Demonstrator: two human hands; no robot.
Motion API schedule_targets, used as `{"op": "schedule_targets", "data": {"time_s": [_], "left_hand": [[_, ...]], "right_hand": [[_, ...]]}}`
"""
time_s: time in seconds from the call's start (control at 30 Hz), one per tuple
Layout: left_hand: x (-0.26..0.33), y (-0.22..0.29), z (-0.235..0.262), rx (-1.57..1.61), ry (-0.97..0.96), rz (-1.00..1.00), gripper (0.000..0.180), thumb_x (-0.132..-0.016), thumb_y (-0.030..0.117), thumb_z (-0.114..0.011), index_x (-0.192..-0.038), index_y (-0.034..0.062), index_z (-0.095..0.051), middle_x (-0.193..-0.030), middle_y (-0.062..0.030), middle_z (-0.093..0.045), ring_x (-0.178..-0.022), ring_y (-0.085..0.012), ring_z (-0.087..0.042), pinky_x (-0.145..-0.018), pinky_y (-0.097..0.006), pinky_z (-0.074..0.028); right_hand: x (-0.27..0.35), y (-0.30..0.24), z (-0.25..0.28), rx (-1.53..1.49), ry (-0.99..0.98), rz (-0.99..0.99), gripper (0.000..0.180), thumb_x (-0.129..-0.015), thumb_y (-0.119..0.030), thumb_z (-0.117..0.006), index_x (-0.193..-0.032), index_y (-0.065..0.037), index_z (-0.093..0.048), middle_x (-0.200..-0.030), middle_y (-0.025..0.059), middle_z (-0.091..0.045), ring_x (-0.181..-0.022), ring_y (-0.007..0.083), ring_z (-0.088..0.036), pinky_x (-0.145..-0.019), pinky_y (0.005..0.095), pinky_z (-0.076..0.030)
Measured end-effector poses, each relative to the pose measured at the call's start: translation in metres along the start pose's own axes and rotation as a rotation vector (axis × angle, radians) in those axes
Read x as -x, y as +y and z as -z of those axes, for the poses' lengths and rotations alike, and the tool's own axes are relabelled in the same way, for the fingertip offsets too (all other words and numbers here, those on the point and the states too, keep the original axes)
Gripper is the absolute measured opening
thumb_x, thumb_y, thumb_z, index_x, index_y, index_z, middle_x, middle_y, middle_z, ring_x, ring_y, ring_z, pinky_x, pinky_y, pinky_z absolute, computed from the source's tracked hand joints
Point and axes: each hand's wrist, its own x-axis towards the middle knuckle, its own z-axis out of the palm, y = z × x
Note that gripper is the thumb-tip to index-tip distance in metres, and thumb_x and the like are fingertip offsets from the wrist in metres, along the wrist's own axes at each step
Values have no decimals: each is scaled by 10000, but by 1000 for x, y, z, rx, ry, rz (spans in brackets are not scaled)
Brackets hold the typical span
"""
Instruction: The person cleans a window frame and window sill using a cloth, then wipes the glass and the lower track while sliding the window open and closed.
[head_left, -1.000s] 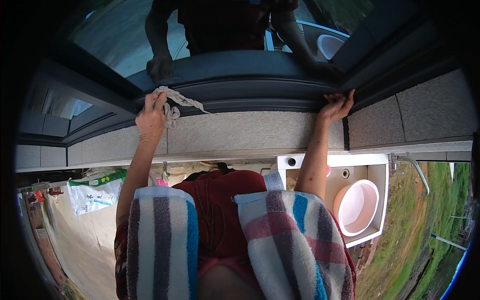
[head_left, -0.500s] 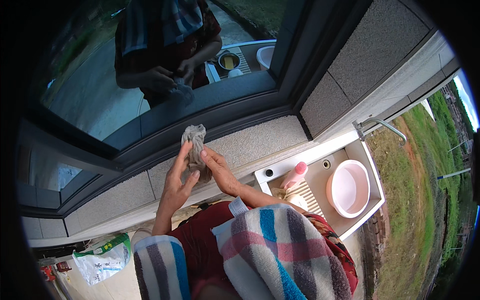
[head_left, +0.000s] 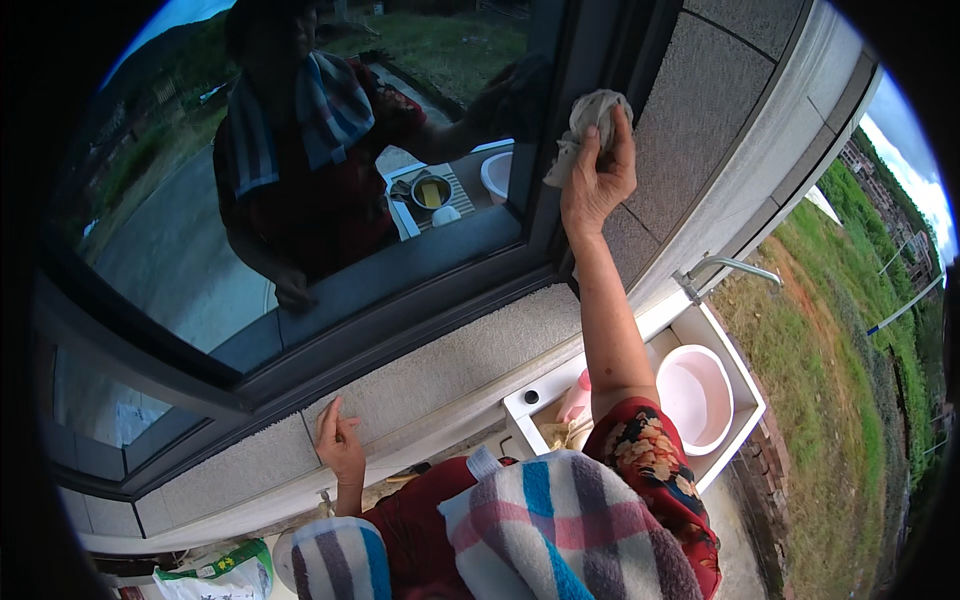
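My right hand (head_left: pixel 600 190) is raised on an outstretched arm, fingers closed on a crumpled pale grey rag (head_left: pixel 590 125). The rag is pressed at the dark window frame (head_left: pixel 555 215), on its right upright beside the tiled wall. Low on the left, my left hand (head_left: pixel 340 445) holds nothing, its fingers loosely apart near the edge of the stone sill (head_left: pixel 440 350). The dark window pane (head_left: pixel 330 250) fills the upper left and reflects my body and arm.
At the right stands a white sink (head_left: pixel 735 420) with a pink basin (head_left: pixel 693 400) and a pink bottle (head_left: pixel 575 398), partly hidden by my arm. A curved metal faucet (head_left: pixel 735 265) rises behind it. A striped towel (head_left: pixel 560 510) hangs over me. A white-and-green bag (head_left: pixel 225 575) lies lower left.
My hands have parted. The right carried the rag up and right to the window frame; the left let go of it and dropped lower toward the sill's edge.
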Motion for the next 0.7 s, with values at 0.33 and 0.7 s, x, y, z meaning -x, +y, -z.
{"op": "schedule_targets", "data": {"time_s": [0.33, 0.7], "left_hand": [[7, 4, -7, -144, 15, -37, 330, -897, -76, -512, -1164, 30, -674, -1059, -135, -663, -713, -160, -669, -637, -280, -529], [2, 2, -3, -123, -24, -111, 322, -859, -82, -541, -1126, 25, -688, -1059, -150, -679, -776, -217, -698, -657, -294, -547]], "right_hand": [[48, 61, 20, 593, -155, 362, 358, -794, 45, -577, -1128, -73, -626, -971, 151, -534, -893, 343, -548, -812, 407, -451], [130, 21, 80, 419, -253, -144, 312, -812, 64, -633, -1105, -41, -625, -1029, 126, -676, -949, 273, -677, -842, 319, -522]]}}
